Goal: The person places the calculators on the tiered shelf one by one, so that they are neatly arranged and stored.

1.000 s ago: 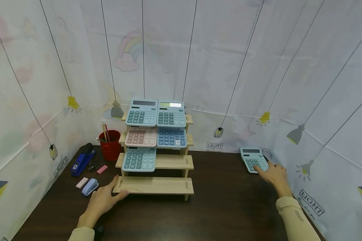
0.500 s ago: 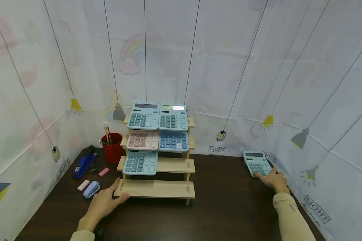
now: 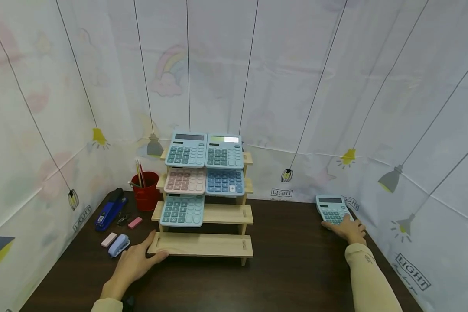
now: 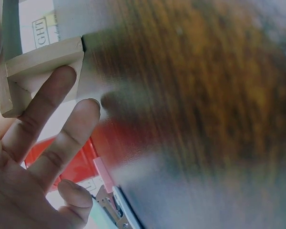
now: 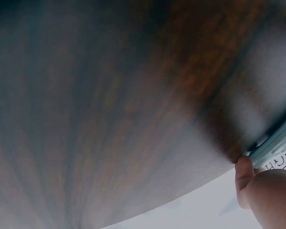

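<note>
My left hand (image 3: 134,265) touches the left end of a stepped wooden rack (image 3: 203,245). Its index finger lies at the back corner of the lowest shelf and its thumb at the front edge; in the left wrist view other fingers (image 4: 69,138) are straight and spread. At the right, my right hand (image 3: 348,229) holds the near end of a light-blue calculator (image 3: 331,206) lying on the table. The right wrist view shows the thumb (image 5: 244,174) against the calculator's edge (image 5: 271,145). The hand hides the calculator's lower right part.
The rack bears light-blue calculators (image 3: 185,149), a pink one (image 3: 185,181) and a darker blue one (image 3: 225,182). Left of it stand a red pencil cup (image 3: 146,201), a dark-blue stapler (image 3: 110,212), erasers (image 3: 134,222) and a small light-blue stapler (image 3: 118,245). Patterned white sheeting borders the table.
My right hand has drawn back a little to the left, its thumb shifting from the keys to the calculator's near edge. The left hand stays at the rack. The view shifted slightly.
</note>
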`<state>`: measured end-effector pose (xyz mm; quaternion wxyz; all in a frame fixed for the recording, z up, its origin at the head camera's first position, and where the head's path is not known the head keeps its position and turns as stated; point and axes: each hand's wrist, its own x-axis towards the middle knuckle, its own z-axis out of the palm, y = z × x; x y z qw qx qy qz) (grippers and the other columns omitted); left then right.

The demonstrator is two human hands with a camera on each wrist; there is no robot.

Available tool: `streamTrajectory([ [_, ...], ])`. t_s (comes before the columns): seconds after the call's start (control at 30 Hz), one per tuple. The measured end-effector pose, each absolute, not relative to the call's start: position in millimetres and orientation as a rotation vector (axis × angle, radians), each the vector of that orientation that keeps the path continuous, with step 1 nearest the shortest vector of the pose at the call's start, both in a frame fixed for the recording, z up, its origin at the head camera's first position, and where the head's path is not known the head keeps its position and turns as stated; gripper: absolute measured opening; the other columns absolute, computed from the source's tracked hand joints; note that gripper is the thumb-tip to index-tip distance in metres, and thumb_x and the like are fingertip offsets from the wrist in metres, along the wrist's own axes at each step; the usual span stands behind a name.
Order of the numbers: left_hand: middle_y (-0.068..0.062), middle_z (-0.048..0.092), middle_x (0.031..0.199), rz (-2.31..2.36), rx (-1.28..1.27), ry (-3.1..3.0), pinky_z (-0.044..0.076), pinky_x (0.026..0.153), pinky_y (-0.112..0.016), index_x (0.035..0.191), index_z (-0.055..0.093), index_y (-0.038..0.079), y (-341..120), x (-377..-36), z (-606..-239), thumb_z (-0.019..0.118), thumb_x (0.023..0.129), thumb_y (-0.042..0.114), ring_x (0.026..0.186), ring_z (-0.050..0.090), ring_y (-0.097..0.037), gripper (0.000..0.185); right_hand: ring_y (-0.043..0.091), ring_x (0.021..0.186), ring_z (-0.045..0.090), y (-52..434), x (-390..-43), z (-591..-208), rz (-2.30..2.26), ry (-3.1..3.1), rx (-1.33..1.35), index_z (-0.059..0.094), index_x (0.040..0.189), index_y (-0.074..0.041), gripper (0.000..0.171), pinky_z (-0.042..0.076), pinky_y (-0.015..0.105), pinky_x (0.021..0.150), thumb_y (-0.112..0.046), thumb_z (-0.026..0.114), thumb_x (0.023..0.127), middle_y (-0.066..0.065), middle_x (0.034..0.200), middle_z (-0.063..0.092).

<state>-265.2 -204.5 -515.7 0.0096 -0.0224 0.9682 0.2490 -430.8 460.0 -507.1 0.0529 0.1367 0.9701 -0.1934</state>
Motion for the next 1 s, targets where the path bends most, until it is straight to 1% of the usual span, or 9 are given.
streamTrajectory([
  [0.2, -0.032, 0.057, 0.138, 0.766, -0.068, 3.023, 0.051, 0.082, -0.057, 0.158, 0.031, 0.008, -204, -266, -515, 0.055, 0.083, 0.08, 0.104, 0.068, -0.039, 0.107, 0.075, 0.129, 0.009, 459, -425, -504, -0.599, 2.956, 0.384, 0.007, 0.154, 0.014, 0.119, 0.014, 0.079, 0.105, -0.07, 0.057, 0.087, 0.058, 0.142, 0.003],
  [0.3, -0.033, 0.057, 0.139, 0.759, -0.072, 3.02, 0.051, 0.082, -0.056, 0.158, 0.031, 0.009, -205, -266, -514, 0.056, 0.083, 0.079, 0.101, 0.068, -0.036, 0.106, 0.074, 0.128, 0.011, 456, -422, -503, -0.588, 2.964, 0.371, 0.01, 0.153, 0.016, 0.118, 0.014, 0.078, 0.105, -0.07, 0.057, 0.087, 0.058, 0.141, 0.006],
  [0.43, -0.034, 0.056, 0.139, 0.763, -0.074, 3.009, 0.05, 0.082, -0.057, 0.158, 0.03, 0.008, -205, -265, -512, 0.056, 0.084, 0.079, 0.098, 0.068, -0.034, 0.106, 0.073, 0.124, 0.016, 454, -417, -504, -0.548, 2.979, 0.374, 0.014, 0.152, 0.017, 0.118, 0.016, 0.077, 0.104, -0.07, 0.058, 0.086, 0.058, 0.139, 0.01],
  [0.63, -0.034, 0.056, 0.138, 0.763, -0.072, 3.0, 0.05, 0.082, -0.057, 0.158, 0.03, 0.008, -204, -264, -515, 0.055, 0.084, 0.08, 0.093, 0.067, -0.031, 0.106, 0.074, 0.124, 0.015, 449, -404, -504, -0.502, 2.979, 0.391, 0.016, 0.15, 0.019, 0.121, 0.015, 0.078, 0.104, -0.073, 0.059, 0.084, 0.059, 0.138, 0.01],
  [0.83, -0.033, 0.054, 0.141, 0.773, -0.071, 2.989, 0.049, 0.087, -0.061, 0.159, 0.029, 0.008, -203, -263, -514, 0.054, 0.084, 0.08, 0.103, 0.067, -0.038, 0.107, 0.075, 0.122, 0.018, 443, -389, -501, -0.459, 3.005, 0.373, 0.023, 0.146, 0.022, 0.12, 0.016, 0.078, 0.103, -0.073, 0.061, 0.082, 0.06, 0.133, 0.016],
  [1.0, -0.033, 0.053, 0.142, 0.767, -0.07, 2.991, 0.048, 0.088, -0.062, 0.159, 0.029, 0.008, -202, -263, -511, 0.053, 0.084, 0.08, 0.108, 0.066, -0.043, 0.107, 0.073, 0.12, 0.023, 439, -378, -501, -0.438, 3.038, 0.362, 0.026, 0.146, 0.02, 0.124, 0.019, 0.078, 0.101, -0.078, 0.061, 0.079, 0.059, 0.131, 0.021],
])
